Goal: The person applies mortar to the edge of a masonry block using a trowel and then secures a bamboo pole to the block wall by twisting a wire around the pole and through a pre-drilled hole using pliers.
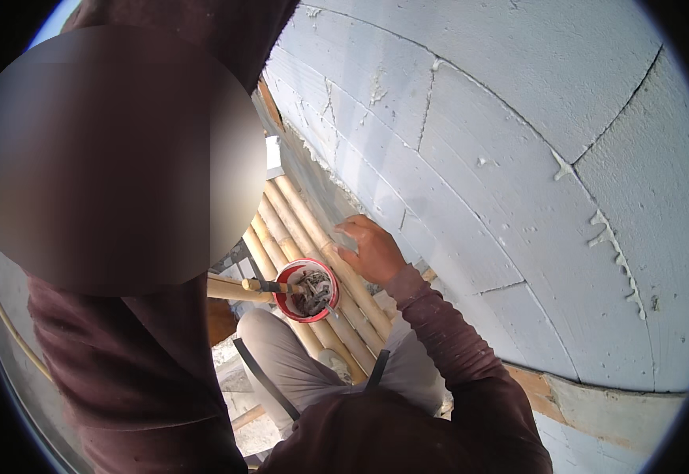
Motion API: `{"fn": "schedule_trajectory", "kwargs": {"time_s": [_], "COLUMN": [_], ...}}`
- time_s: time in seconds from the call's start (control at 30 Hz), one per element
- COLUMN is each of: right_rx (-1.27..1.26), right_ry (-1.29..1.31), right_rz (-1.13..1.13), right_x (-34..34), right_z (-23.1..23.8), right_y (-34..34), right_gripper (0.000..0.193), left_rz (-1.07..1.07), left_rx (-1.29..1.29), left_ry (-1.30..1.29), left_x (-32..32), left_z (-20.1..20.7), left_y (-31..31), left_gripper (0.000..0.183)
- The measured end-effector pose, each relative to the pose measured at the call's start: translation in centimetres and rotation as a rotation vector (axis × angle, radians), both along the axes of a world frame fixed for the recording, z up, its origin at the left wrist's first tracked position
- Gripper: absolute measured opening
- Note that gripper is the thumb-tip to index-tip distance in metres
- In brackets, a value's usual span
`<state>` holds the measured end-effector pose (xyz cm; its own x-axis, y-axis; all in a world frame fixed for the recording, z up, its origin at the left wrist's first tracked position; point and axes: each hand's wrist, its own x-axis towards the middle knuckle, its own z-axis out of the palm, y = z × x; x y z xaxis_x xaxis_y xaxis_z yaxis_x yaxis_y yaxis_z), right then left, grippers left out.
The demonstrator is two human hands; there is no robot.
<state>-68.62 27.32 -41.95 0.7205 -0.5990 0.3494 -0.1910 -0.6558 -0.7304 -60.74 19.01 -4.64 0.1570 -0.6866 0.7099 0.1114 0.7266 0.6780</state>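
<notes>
My right hand [373, 250] hangs beside the block wall, its thumb and fingers apart and nothing visible between them. Just left of it, a small white bucket with a red inside [290, 274] stands on bamboo poles. Grey mortar-like material [313, 291] lies in the bucket. A tool with a dark-and-tan handle [262, 285] leans over its rim; the tool's head is hard to make out. My left arm, in a maroon sleeve [115, 355], is raised across the left side. A blurred patch covers part of it, and my left hand is not seen.
The wall of pale blocks [471, 174] fills the right side, with mortar squeezed from some joints. Lashed-looking bamboo poles [285, 213] form a narrow platform below me. A wooden board [542, 393] runs along the wall at lower right. My knees [269, 340] are near the bucket.
</notes>
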Motion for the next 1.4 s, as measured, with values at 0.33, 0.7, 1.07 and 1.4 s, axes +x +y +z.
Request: {"fn": "schedule_trajectory", "kwargs": {"time_s": [0.33,0.7,1.07,1.4], "right_rx": [-0.717,-1.055,-0.962,-0.846], "right_ry": [-0.948,-0.305,-0.120,-0.057], "right_rz": [-0.367,-0.900,-1.103,-1.108], "right_x": [-5.3,-3.3,-1.5,-1.3], "right_z": [32.0,47.1,49.8,48.9], "right_y": [-5.5,-9.1,-7.4,-7.0], "right_gripper": [0.021,0.030,0.019,0.026], "left_rz": [-0.242,-0.159,-0.118,0.151], "left_rx": [0.023,0.055,0.037,0.316], "left_ry": [0.097,0.036,0.053,-0.270], "left_x": [-0.4,-1.0,-1.8,3.2], "left_z": [4.8,5.2,5.7,-6.0], "left_y": [-0.9,-1.7,-1.6,5.7], "left_gripper": [0.033,0.036,0.041,0.063]}}
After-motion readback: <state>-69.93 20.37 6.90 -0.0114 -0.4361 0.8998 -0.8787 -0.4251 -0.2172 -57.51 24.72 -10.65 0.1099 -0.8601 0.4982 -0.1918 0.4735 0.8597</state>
